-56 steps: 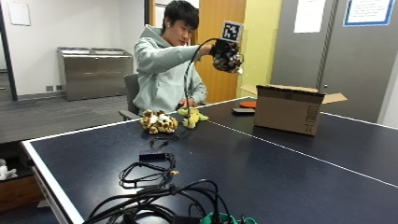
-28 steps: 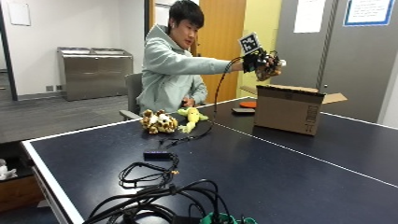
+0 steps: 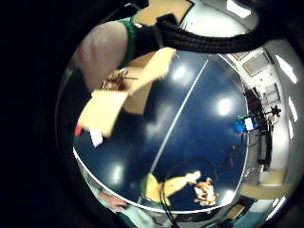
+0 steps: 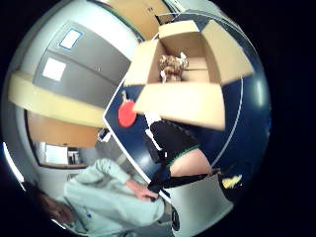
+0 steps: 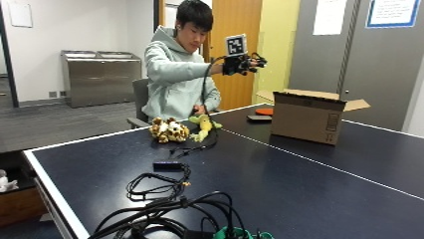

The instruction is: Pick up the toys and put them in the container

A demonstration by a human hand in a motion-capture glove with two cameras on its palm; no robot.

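Toys: spotted brown plush (image 5: 167,130) and yellow-green plush (image 5: 202,125) on table, gloved hand (image 5: 242,63) raised, fingers apart, empty

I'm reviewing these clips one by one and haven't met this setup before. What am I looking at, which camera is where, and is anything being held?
There is no robot here: a person sits at a dark blue table and works with a gloved right hand. The rectangular picture comes from a camera beside the table. The two round ones come from cameras on that hand's palm, looking outward. On the table lie a spotted brown toy, a yellow-green toy, a cardboard box with open flaps, a red paddle and loose cables. The thumb-side palm view looks down into the box, where one brown toy already lies. The hand is raised in the air and its grip looks empty.
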